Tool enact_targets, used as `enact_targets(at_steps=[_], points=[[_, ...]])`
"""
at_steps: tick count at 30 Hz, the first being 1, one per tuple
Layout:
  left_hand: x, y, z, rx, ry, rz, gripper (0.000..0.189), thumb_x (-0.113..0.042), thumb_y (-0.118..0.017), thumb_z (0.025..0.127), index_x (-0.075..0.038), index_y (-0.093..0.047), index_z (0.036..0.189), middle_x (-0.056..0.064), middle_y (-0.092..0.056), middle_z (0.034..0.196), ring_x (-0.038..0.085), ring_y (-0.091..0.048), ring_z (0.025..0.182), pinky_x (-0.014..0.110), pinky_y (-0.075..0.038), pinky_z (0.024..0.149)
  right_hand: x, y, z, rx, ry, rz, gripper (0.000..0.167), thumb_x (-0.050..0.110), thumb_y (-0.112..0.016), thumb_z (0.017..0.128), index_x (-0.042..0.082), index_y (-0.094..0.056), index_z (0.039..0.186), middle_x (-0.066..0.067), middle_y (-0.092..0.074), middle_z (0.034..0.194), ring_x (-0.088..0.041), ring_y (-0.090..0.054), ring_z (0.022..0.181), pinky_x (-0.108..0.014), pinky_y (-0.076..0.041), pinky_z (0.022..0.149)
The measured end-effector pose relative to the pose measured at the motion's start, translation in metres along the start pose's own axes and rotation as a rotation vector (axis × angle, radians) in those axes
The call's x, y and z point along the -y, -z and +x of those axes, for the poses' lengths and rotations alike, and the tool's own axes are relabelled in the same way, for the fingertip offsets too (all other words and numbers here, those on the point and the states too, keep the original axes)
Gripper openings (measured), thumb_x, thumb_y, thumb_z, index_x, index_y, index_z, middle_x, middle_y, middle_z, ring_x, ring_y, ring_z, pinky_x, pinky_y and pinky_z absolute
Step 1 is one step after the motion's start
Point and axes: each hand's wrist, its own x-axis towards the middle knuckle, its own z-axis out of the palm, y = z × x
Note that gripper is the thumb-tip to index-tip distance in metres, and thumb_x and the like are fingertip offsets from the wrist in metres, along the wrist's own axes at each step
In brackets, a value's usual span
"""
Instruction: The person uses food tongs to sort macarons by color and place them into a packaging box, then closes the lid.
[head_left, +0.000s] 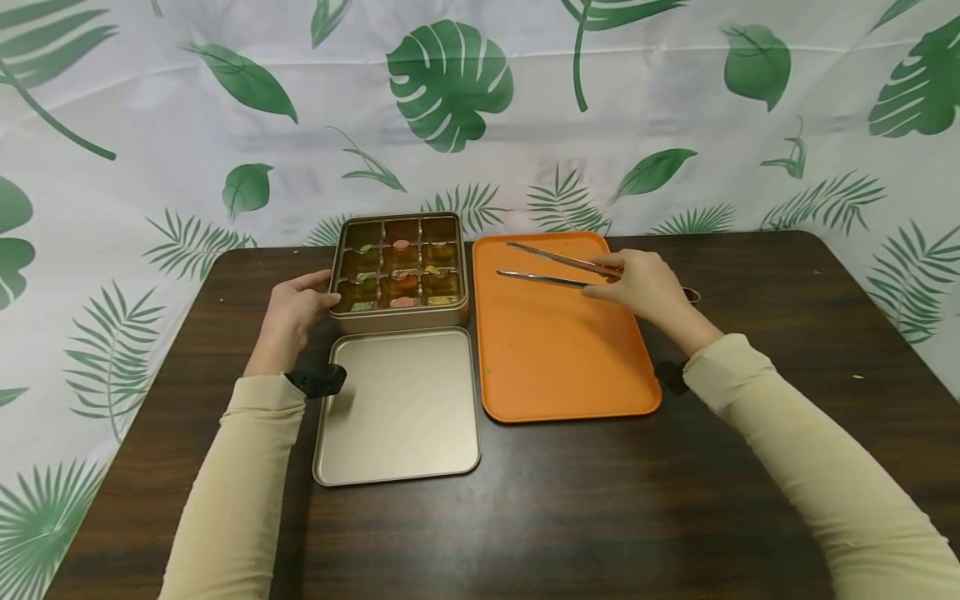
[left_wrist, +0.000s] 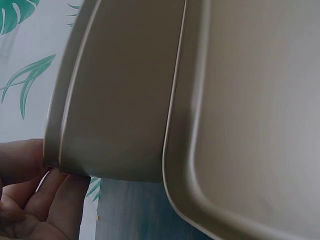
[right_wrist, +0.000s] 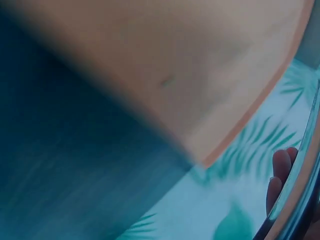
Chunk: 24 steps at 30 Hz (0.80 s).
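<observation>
My left hand (head_left: 288, 317) grips the left edge of a square gold tin (head_left: 405, 320), the thumb at its rim and the fingers against its side. Inside the tin, a divided brown insert holds small green, pink, orange and yellow pieces (head_left: 402, 302), perhaps sweets. My right hand (head_left: 648, 283) holds metal tongs (head_left: 543, 277) above the far part of an orange tray (head_left: 562, 358). The tongs' arms are spread, pointing left toward the tin, with nothing between them. In the right wrist view, fingers (right_wrist: 281, 167) show beside the tongs' shiny arm.
A flat gold lid (head_left: 397, 408) lies in front of the tin, left of the tray. Tiny green specks dot the tray. All rest on a dark wooden table (head_left: 570, 500), with a leaf-print cloth (head_left: 525, 108) hanging behind its far edge.
</observation>
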Motion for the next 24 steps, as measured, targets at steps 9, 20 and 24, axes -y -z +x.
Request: enact_targets(at_steps=[9, 20, 24], points=[[-0.001, -0.001, 0.0, -0.007, 0.007, -0.008, 0.054, -0.006, -0.048, 0.098, -0.012, -0.033, 0.149, 0.009, -0.025, 0.158, 0.026, -0.037, 0.141, 0.036, -0.034, 0.118, -0.051, 0.014, -0.005, -0.031, -0.104, -0.05, 0.064, 0.041, -0.069, 0.085, 0.003, -0.053, 0.135, -0.026, -0.061, 0.122, -0.041, -0.057, 0.102, -0.051, -0.051, 0.078], [-0.001, 0.0, 0.0, -0.001, 0.017, -0.007, 0.055, -0.006, -0.049, 0.097, -0.014, -0.033, 0.15, 0.012, -0.028, 0.156, 0.028, -0.034, 0.142, 0.037, -0.033, 0.118, -0.097, 0.024, -0.015, 0.02, -0.197, -0.11, 0.073, 0.045, -0.064, 0.087, -0.005, -0.046, 0.138, -0.036, -0.047, 0.133, -0.054, -0.052, 0.105, -0.062, -0.047, 0.083], [-0.001, 0.001, 0.0, 0.001, 0.012, -0.01, 0.056, -0.006, -0.049, 0.097, -0.014, -0.032, 0.15, 0.012, -0.029, 0.156, 0.027, -0.034, 0.142, 0.037, -0.033, 0.118, -0.106, 0.025, -0.018, 0.024, -0.214, -0.119, 0.075, 0.047, -0.063, 0.087, -0.006, -0.045, 0.137, -0.036, -0.046, 0.133, -0.055, -0.05, 0.108, -0.063, -0.045, 0.086]])
